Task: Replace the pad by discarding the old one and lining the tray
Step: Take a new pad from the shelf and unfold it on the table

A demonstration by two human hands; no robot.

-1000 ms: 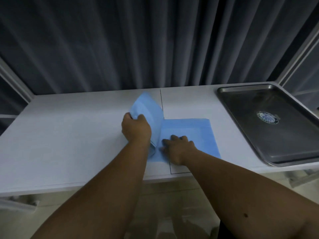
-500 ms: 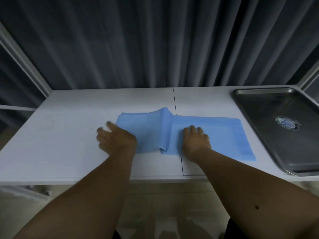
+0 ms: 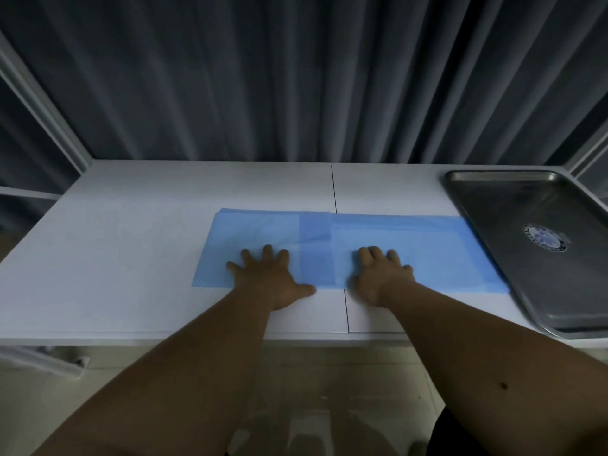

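We work at a white table (image 3: 131, 258) that runs the full width of the view, with a dark curtain (image 3: 296, 77) behind its far edge. A steel tray (image 3: 493, 205) sits at the right end of the table, bare metal showing, with a round emblem (image 3: 544, 237) on its floor; no liner is in it.

The blue pad (image 3: 427, 245) lies unfolded and flat on the table, left of the tray and just beside it. Its right edge reaches the tray's left rim; we cannot tell whether the 2 touch. A darker vertical band near the pad's middle marks where layers overlap or a fold remains.

Our left hand (image 3: 268, 278) rests palm down on the near left part of the pad, fingers spread wide, holding nothing. Our right hand (image 3: 378, 274) rests palm down on the near middle of the pad, fingers loosely extended, also holding nothing.

We judge that the pad is being smoothed before transfer to the tray. Risks from here:

1. The thin sheet may crease or refold if we lift it from the near edge only.
2. The pad may catch on the tray rim during the slide, which would bunch it.
3. The pad looks longer than the tray is wide, so a wrong orientation may leave an overhang.
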